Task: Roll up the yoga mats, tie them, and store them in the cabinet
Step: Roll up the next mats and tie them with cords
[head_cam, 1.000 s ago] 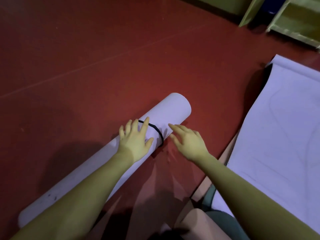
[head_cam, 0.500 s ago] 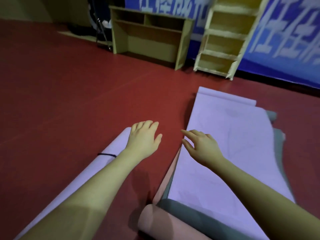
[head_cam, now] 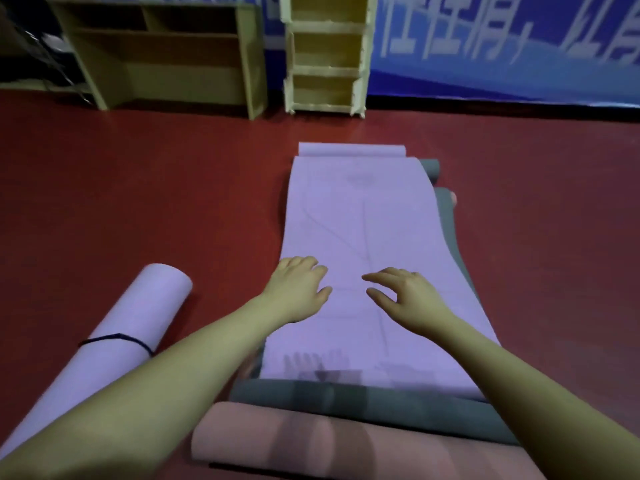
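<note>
The flat lilac mat [head_cam: 363, 230] lies unrolled on the red floor [head_cam: 138, 202], on top of a grey mat [head_cam: 346, 396] and a pink mat [head_cam: 311, 441], its far end already curled toward the cabinet [head_cam: 325, 53]. Both hands hover above its near half: the left hand [head_cam: 298, 289] and the right hand [head_cam: 405, 292] are released, fingers [head_cam: 377, 277] loosely spread and grasping nothing, though whether they touch the surface is hard to tell. The mat looks light, soft and springy, likely grippy, not fragile. Best taken at a short edge with both hands wide apart, rolled tightly. Beside it, a rolled mat [head_cam: 114, 327] wears a black band [head_cam: 117, 339].
</note>
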### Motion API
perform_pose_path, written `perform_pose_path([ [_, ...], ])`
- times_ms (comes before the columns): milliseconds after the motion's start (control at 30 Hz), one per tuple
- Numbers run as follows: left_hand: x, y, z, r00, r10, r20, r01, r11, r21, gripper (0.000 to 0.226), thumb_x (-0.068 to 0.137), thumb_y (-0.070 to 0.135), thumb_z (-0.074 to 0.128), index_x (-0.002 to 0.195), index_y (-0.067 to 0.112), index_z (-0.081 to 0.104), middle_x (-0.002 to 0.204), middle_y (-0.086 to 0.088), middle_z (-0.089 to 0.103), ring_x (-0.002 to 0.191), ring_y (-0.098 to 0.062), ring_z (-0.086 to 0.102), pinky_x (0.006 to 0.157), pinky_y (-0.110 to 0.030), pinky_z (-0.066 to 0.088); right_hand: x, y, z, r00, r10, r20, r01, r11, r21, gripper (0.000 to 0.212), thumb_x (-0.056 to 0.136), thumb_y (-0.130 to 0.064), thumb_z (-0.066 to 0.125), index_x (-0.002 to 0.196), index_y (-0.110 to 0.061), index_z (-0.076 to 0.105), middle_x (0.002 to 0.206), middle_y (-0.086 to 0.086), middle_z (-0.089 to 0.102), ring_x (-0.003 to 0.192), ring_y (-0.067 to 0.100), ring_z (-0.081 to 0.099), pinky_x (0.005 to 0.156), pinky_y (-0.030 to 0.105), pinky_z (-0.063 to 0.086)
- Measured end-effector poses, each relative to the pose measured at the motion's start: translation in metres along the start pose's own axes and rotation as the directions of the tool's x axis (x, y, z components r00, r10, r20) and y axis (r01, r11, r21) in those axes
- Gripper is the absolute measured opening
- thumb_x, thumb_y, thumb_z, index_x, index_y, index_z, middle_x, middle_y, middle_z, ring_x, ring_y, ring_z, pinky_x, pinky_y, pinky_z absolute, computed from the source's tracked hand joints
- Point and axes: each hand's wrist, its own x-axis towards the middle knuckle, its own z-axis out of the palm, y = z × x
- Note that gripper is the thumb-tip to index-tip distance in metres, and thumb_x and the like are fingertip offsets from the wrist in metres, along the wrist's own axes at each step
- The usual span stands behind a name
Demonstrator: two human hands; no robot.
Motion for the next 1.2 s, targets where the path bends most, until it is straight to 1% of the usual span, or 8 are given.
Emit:
perform_pose_path([
  [133, 0.025, 0.012, 0.052, 0.992, 0.105, 0.069, -0.104, 0.994, -0.028, 0.053, 0.098, 0.045, 0.033, 0.142, 0.015, 0.038, 0.146, -0.007, 0.036, 0.133, -0.025, 0.033, 0.107, -0.032, 0.018, -0.022, 0.044, 0.031, 0.999, 0.032, 0.019, -0.032, 0.999, -0.003, 0.047, 0.09, -0.05, 0.039, 0.115, -0.022, 0.068, 0.114, -0.006, 0.067, 0.103, 0.02, 0.062, 0.085, 0.027, 0.036],
  [267, 0.027, 0.035, 0.112, 0.969, 0.206, 0.138, -0.194, 0.976, -0.096, 0.09, 0.074, 0.062, 0.004, 0.141, 0.015, 0.041, 0.144, -0.009, 0.04, 0.133, -0.026, 0.034, 0.109, -0.033, 0.019, -0.036, 0.08, 0.073, 0.996, 0.05, 0.073, -0.051, 0.999, 0.013, 0.06, 0.087, -0.058, 0.03, 0.113, -0.02, 0.069, 0.115, -0.004, 0.065, 0.102, 0.021, 0.061, 0.083, 0.029, 0.039],
  [433, 0.009, 0.058, 0.177, 0.941, 0.288, 0.178, -0.285, 0.958, -0.042, 0.066, 0.075, 0.062, 0.029, 0.086, 0.015, 0.074, 0.086, -0.007, 0.069, 0.082, -0.027, 0.067, 0.075, -0.036, 0.054, -0.059, 0.116, 0.116, 0.952, 0.017, 0.305, 0.008, 0.997, -0.081, 0.068, 0.081, -0.065, 0.026, 0.116, -0.024, 0.068, 0.12, -0.005, 0.061, 0.1, 0.022, 0.058, 0.086, 0.031, 0.036],
  [567, -0.002, 0.069, 0.207, 0.941, 0.273, 0.201, -0.261, 0.962, -0.086, 0.07, 0.073, 0.065, 0.031, 0.096, 0.016, 0.074, 0.088, -0.009, 0.07, 0.082, -0.028, 0.067, 0.074, -0.037, 0.053, -0.084, 0.141, 0.146, 0.991, -0.016, 0.134, 0.042, 0.981, -0.192, 0.064, 0.092, -0.067, 0.029, 0.099, -0.021, 0.073, 0.105, 0.001, 0.069, 0.082, 0.027, 0.066, 0.074, 0.037, 0.049],
  [800, 0.02, 0.07, 0.227, 0.975, 0.222, 0.021, -0.22, 0.974, -0.056, 0.059, 0.074, 0.058, 0.038, 0.097, 0.017, 0.074, 0.077, -0.008, 0.068, 0.073, -0.027, 0.067, 0.077, -0.036, 0.029, -0.067, 0.173, 0.162, 0.982, -0.187, 0.029, 0.189, 0.966, -0.177, 0.066, 0.094, -0.067, 0.026, 0.113, -0.019, 0.067, 0.102, 0.006, 0.063, 0.079, 0.029, 0.056, 0.073, 0.035, 0.045],
  [967, 0.03, 0.071, 0.243, 0.981, 0.186, -0.048, -0.186, 0.983, 0.001, 0.054, 0.08, 0.052, 0.04, 0.103, 0.015, 0.073, 0.088, -0.01, 0.069, 0.086, -0.03, 0.068, 0.084, -0.038, 0.031, -0.072, 0.181, 0.172, 0.9, -0.401, -0.172, 0.312, 0.867, -0.389, 0.02, 0.092, -0.032, 0.057, 0.09, -0.014, 0.065, 0.089, 0.006, 0.062, 0.072, 0.029, 0.054, 0.073, 0.037, 0.039],
  [1067, 0.028, 0.074, 0.254, 0.979, 0.16, -0.125, -0.161, 0.987, 0.002, 0.046, 0.084, 0.046, 0.044, 0.099, 0.014, 0.074, 0.092, -0.009, 0.07, 0.091, -0.03, 0.068, 0.085, -0.037, 0.033, -0.093, 0.172, 0.186, 0.925, -0.328, -0.192, 0.231, 0.886, -0.401, 0.024, 0.094, -0.033, 0.054, 0.092, -0.014, 0.067, 0.085, 0.002, 0.063, 0.07, 0.026, 0.056, 0.076, 0.036, 0.037],
  [1200, 0.005, 0.082, 0.271, 0.891, 0.316, -0.326, -0.333, 0.943, 0.003, 0.035, 0.09, 0.037, 0.047, 0.097, 0.016, 0.074, 0.1, -0.006, 0.071, 0.094, -0.027, 0.067, 0.084, -0.035, 0.038, -0.137, 0.164, 0.21, 0.985, -0.156, -0.078, 0.123, 0.938, -0.325, 0.055, 0.088, -0.05, 0.051, 0.124, -0.011, 0.062, 0.116, 0.004, 0.065, 0.097, 0.025, 0.062, 0.094, 0.045, 0.036],
])
